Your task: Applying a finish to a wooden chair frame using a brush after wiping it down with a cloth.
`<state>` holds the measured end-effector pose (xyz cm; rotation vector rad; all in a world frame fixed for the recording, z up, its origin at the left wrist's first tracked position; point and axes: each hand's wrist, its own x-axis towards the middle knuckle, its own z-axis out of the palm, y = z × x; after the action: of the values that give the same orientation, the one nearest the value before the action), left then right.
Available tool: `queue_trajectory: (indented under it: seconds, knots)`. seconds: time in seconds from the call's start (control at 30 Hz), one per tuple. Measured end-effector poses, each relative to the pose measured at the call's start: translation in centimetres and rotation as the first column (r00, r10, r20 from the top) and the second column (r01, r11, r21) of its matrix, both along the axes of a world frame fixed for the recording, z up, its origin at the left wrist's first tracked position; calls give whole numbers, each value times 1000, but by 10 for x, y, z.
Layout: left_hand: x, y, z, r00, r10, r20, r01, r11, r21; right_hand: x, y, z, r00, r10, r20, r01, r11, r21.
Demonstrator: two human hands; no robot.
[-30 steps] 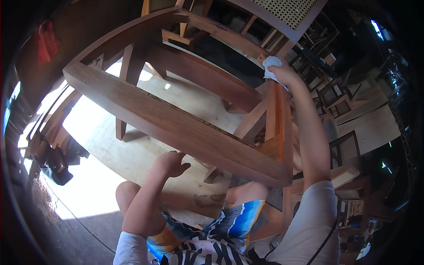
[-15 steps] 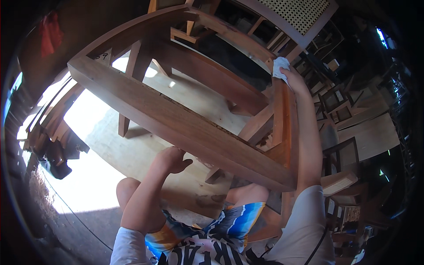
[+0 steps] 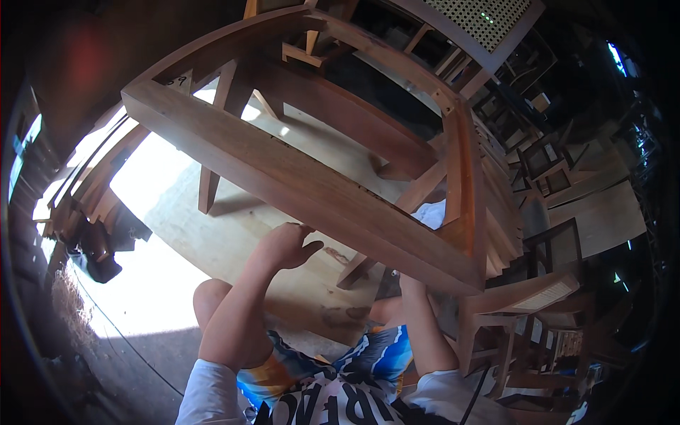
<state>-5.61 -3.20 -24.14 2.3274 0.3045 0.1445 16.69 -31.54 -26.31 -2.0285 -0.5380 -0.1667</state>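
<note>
A brown wooden chair frame (image 3: 304, 195) stands tilted in front of me, its broad near rail running from upper left to lower right. My left hand (image 3: 289, 246) is closed at the lower edge of that rail, thumb sticking out to the right, the other fingertips hidden. My right hand (image 3: 411, 281) reaches up under the rail near its right end; the rail covers nearly all of its fingers. Through the gap behind the rail shows a crumpled white cloth (image 3: 429, 214), which has travelled with the right hand.
Beneath the frame lies a pale plywood board (image 3: 248, 227), brightly sunlit on its left. A chair part with a woven cane panel (image 3: 485, 21) stands at the back. More chair frames (image 3: 556, 244) crowd the right side. Wood pieces (image 3: 99, 205) are piled at left, near a thin cable (image 3: 131, 347).
My right hand has come down from the frame's far right corner to below the near rail, bringing the white cloth. My left hand stays at the rail; the view has shifted slightly.
</note>
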Motion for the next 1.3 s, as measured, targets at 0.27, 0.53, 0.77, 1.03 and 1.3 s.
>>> queue_trajectory:
  seconds: [0.27, 0.53, 0.77, 1.03, 1.3]
  knots:
    - [5, -29, 24, 999, -16, 43, 27, 963, -268, -44, 71, 72, 964, -25, 263, 47, 996, -76]
    - [7, -29, -22, 999, -27, 46, 25, 999, 31, -48, 57, -40, 973, 76, -217, -124, 968, -218]
    - [3, -31, -3, 974, -3, 228, 8, 1000, -22, -120, 84, -15, 991, 77, 109, -74, 997, -33]
    - [16, -113, 38, 729, 225, 647, 99, 900, -424, -20, 62, -64, 842, 355, -407, 5, 748, 663]
    - [79, -153, -2, 859, -55, 509, 244, 918, -313, 54, 5, -50, 842, 272, -466, -11, 871, 491]
